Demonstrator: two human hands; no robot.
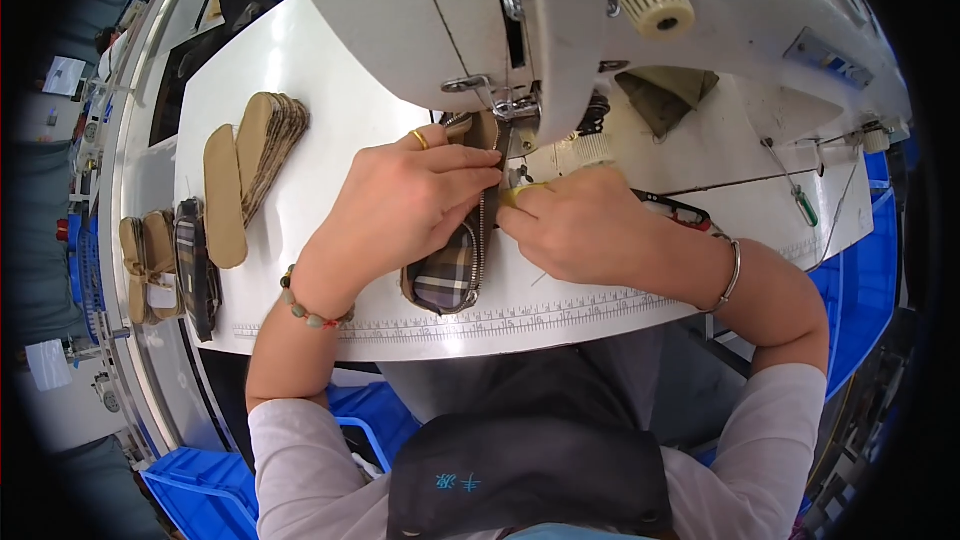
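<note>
A plaid fabric pouch piece (445,278) with brown lining and a metal zipper (483,240) along its right edge lies under the sewing machine (440,30). My left hand (415,195) presses on the pouch piece, its fingers bent together over the fabric just left of the presser foot (515,172). Close to the foot on the right, my right hand (580,225) is closed in a pinch at the dark edge beside the zipper. Something yellow (522,193) shows at its fingertips. The needle point and the seam are hidden.
Tan sole-shaped pieces (225,195) are stacked at left, beside tied bundles (150,260) and a plaid piece (190,265). Black-handled snips (680,210) lie right of my right hand, with a green screwdriver (803,205) and olive fabric (668,95) beyond. Blue bins (205,490) stand below.
</note>
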